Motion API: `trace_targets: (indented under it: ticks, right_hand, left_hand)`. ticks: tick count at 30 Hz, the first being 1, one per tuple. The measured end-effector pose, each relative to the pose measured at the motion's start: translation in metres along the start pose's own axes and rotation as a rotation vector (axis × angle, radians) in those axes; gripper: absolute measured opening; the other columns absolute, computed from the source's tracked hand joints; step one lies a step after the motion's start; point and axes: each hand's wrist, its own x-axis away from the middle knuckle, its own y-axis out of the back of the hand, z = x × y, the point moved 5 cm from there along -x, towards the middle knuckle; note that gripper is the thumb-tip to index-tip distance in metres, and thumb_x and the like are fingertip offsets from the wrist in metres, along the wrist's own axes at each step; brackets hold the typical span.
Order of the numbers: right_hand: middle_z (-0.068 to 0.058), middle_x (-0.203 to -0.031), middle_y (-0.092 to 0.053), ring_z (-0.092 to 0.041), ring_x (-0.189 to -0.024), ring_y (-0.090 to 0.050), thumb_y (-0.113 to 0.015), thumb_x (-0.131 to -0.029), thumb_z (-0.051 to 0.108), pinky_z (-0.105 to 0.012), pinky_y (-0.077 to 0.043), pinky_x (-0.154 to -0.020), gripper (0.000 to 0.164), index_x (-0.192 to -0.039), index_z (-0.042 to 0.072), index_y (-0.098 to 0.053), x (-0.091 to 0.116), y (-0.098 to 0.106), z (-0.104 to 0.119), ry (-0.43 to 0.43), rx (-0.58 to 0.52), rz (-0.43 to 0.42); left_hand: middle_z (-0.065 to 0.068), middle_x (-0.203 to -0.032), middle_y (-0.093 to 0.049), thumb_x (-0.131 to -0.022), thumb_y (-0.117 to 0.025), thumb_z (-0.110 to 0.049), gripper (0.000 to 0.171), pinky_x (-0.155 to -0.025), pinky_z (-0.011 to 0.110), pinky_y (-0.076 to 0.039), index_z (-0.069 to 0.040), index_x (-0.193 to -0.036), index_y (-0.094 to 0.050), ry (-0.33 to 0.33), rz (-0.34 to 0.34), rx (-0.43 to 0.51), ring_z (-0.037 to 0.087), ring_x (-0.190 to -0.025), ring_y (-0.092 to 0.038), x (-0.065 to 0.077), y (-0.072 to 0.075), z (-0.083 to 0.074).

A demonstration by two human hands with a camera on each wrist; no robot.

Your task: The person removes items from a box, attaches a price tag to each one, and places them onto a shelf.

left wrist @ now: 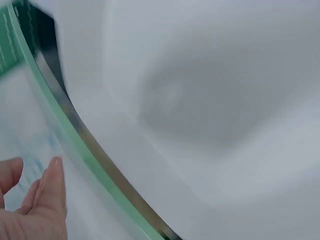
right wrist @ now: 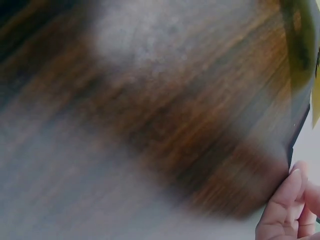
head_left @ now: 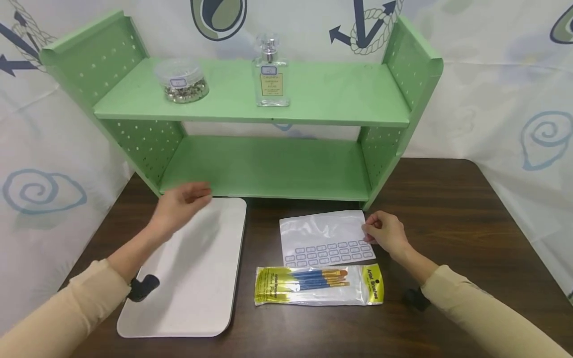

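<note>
In the head view my right hand (head_left: 387, 233) pinches the right edge of a white sheet of small blue-framed label stickers (head_left: 322, 228). Thumb and fingertips meet at that edge in the right wrist view, where the hand (right wrist: 287, 210) shows at the lower right corner. Just in front of the sheet lies a clear and yellow packet of artist brushes (head_left: 318, 284) with blue handles. My left hand (head_left: 181, 206) hovers above the far end of a white tray (head_left: 201, 298), holding nothing. Its fingers are relaxed, with the thumb apart, in the left wrist view.
A green two-tier shelf (head_left: 268, 159) stands behind the tray and sheet. On its upper board are a round clear tub of small metallic pieces (head_left: 183, 82) and a glass perfume bottle (head_left: 271, 82), both labelled. The dark wooden table (head_left: 456, 223) extends to the right.
</note>
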Motion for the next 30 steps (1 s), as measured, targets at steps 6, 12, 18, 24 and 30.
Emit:
trace_targets:
  ticks: [6, 12, 18, 24, 30]
  right_hand:
    - [-0.009, -0.081, -0.061, -0.005, -0.065, -0.064, -0.065, -0.097, -0.004, -0.019, -0.060, -0.060, 0.012, -0.104, -0.011, -0.059, 0.001, 0.003, -0.004, 0.004, -0.029, -0.005]
    - [-0.009, -0.084, -0.060, -0.004, -0.065, -0.064, -0.065, -0.097, -0.003, -0.017, -0.059, -0.061, 0.012, -0.104, -0.010, -0.059, 0.001, 0.002, -0.006, 0.011, -0.031, -0.015]
    - [-0.008, -0.084, -0.059, -0.005, -0.066, -0.065, -0.065, -0.097, -0.003, -0.016, -0.059, -0.063, 0.011, -0.104, -0.010, -0.059, 0.000, 0.002, -0.007, 0.018, -0.041, -0.026]
    - [-0.009, -0.085, -0.061, -0.005, -0.068, -0.065, -0.065, -0.098, -0.003, -0.016, -0.059, -0.064, 0.013, -0.106, -0.010, -0.058, 0.001, 0.003, -0.007, 0.008, -0.056, -0.013]
    - [-0.007, -0.083, -0.061, -0.005, -0.069, -0.063, -0.066, -0.098, -0.002, -0.016, -0.059, -0.063, 0.014, -0.105, -0.011, -0.058, 0.000, 0.004, -0.008, 0.023, -0.094, -0.009]
  left_hand:
    - [0.031, -0.143, -0.058, -0.104, -0.058, -0.011, 0.052, -0.109, 0.047, -0.053, 0.013, -0.148, -0.044, 0.061, 0.292, 0.175, 0.042, -0.131, -0.060, -0.013, -0.075, -0.035]
    - [0.033, -0.144, -0.055, -0.103, -0.058, -0.012, 0.060, -0.106, 0.046, -0.055, 0.016, -0.151, -0.034, 0.164, 0.373, 0.165, 0.043, -0.128, -0.062, -0.024, -0.126, -0.041]
    - [0.029, -0.133, -0.064, -0.100, -0.063, -0.012, 0.059, -0.098, 0.041, -0.059, 0.015, -0.147, -0.041, 0.211, 0.331, 0.098, 0.037, -0.116, -0.068, -0.035, -0.149, -0.040]
    - [0.022, -0.115, -0.069, -0.096, -0.066, -0.004, 0.041, -0.089, 0.036, -0.062, 0.011, -0.134, -0.058, 0.236, 0.313, 0.119, 0.025, -0.095, -0.069, -0.036, -0.159, -0.043]
    - [0.017, -0.104, -0.064, -0.097, -0.064, 0.002, 0.029, -0.088, 0.039, -0.063, 0.010, -0.125, -0.061, 0.267, 0.304, 0.224, 0.022, -0.090, -0.067, -0.034, -0.163, -0.043]
